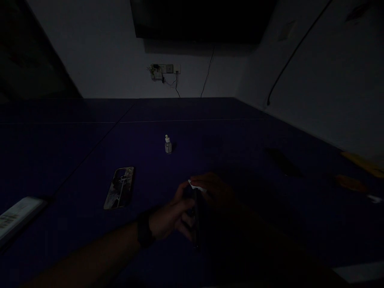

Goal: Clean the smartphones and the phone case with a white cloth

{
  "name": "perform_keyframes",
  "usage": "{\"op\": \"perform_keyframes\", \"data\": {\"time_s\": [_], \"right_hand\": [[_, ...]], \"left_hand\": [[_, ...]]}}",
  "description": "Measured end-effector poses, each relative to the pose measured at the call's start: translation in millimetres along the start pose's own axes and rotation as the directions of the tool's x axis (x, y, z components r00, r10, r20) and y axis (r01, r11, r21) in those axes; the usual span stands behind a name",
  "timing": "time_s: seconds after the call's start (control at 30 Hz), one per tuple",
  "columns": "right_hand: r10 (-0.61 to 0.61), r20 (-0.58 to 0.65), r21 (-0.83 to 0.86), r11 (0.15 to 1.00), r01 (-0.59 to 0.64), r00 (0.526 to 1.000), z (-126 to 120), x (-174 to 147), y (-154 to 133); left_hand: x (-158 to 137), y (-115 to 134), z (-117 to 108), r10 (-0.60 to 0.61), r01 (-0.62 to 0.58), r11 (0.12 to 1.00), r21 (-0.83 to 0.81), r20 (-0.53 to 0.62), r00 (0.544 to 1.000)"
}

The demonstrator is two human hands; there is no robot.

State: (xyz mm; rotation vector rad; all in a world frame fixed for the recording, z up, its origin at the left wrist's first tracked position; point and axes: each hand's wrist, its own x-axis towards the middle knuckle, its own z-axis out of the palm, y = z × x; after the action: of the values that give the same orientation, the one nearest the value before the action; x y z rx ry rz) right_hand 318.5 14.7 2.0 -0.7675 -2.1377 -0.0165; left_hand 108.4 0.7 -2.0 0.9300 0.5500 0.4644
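Observation:
In the dim light, my left hand (170, 218), with a dark band on its wrist, is closed round a thin dark phone (196, 230) that stands nearly edge-on to me. My right hand (217, 190) is at the phone's top end, its fingers bent over a small white cloth or tissue (195, 186) pressed there. Shadow hides most of the right hand and forearm. Beyond the hands, a small dropper bottle (168, 148) with a white top stands upright. A patterned phone case (120, 188) lies left of my hands.
A whitish box (19, 218) lies at the left edge of the dark blue table (90, 240). On the right are a flat dark object (283, 162), an orange-brown item (351, 183) and a yellow item (363, 163). Wall sockets (165, 70) with cables are behind, below a dark screen (204, 20).

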Motion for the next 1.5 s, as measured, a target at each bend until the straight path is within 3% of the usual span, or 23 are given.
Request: {"op": "perform_keyframes", "data": {"time_s": [0.5, 0.67, 0.87, 1.0, 1.2, 1.4, 1.5], "right_hand": [[0.148, 0.021, 0.138, 0.979, -0.149, 0.989, -2, -6, -13], [0.067, 0.022, 0.187, 0.980, -0.070, 0.998, -7, -6, -22], [-0.037, 0.128, 0.159, 0.987, 0.016, 0.991, -19, -16, -26], [0.032, 0.073, 0.082, 0.996, -0.038, 0.997, -16, -12, -22], [-0.051, 0.153, 0.208, 0.978, 0.018, 0.987, -17, -14, -30], [0.020, 0.079, 0.114, 0.993, -0.029, 0.997, -9, -7, -15], [-0.021, 0.086, 0.181, 0.983, 0.006, 0.996, -10, -9, -20]], "left_hand": [[0, 1, -1, 0.025, -0.024, 0.999, -0.036, 0.030, 0.999], [0, -1, -1, 0.042, -0.041, 0.996, -0.080, 0.015, 0.999], [0, -6, -4, 0.082, -0.082, 0.996, -0.035, 0.003, 0.997], [1, -6, -4, 0.086, -0.085, 0.996, -0.019, 0.026, 0.996], [2, -8, -5, 0.080, -0.079, 0.997, -0.021, 0.023, 0.997], [2, -7, -6, 0.073, -0.072, 0.997, -0.032, 0.043, 0.996], [1, -7, -6, 0.072, -0.070, 0.996, -0.062, 0.037, 0.997]]}}
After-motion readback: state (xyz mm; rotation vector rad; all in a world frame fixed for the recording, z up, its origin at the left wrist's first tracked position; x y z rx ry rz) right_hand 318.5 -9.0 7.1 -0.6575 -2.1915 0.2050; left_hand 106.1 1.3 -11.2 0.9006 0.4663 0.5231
